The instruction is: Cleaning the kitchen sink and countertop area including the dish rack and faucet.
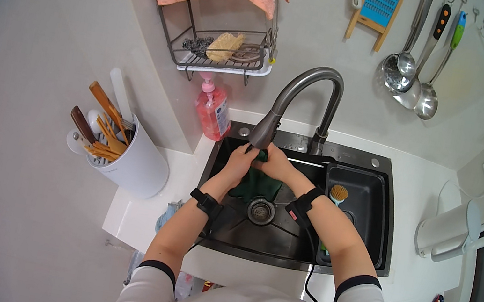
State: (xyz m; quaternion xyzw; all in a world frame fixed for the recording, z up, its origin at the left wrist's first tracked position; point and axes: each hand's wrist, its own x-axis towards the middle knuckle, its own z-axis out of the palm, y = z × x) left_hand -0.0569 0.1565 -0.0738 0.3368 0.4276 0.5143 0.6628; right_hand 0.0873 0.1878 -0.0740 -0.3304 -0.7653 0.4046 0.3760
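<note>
My left hand point(238, 164) and my right hand point(277, 163) are close together under the head of a dark metal pull-down faucet point(266, 128). Between them they grip a dark green cloth point(259, 184), which hangs down into the black main sink basin point(289, 242). The faucet head hides part of my fingertips. Just below the cloth's lower edge lies the round drain strainer point(261, 210). Whether water is running cannot be made out.
Right of the basin sits a smaller black tray point(366, 187) with a round-headed brush point(339, 193). A pink soap bottle point(214, 112) stands behind left, near a white utensil holder point(142, 167). A wire rack point(219, 57) and ladles point(427, 101) hang on the wall. A white jug point(444, 230) stands right.
</note>
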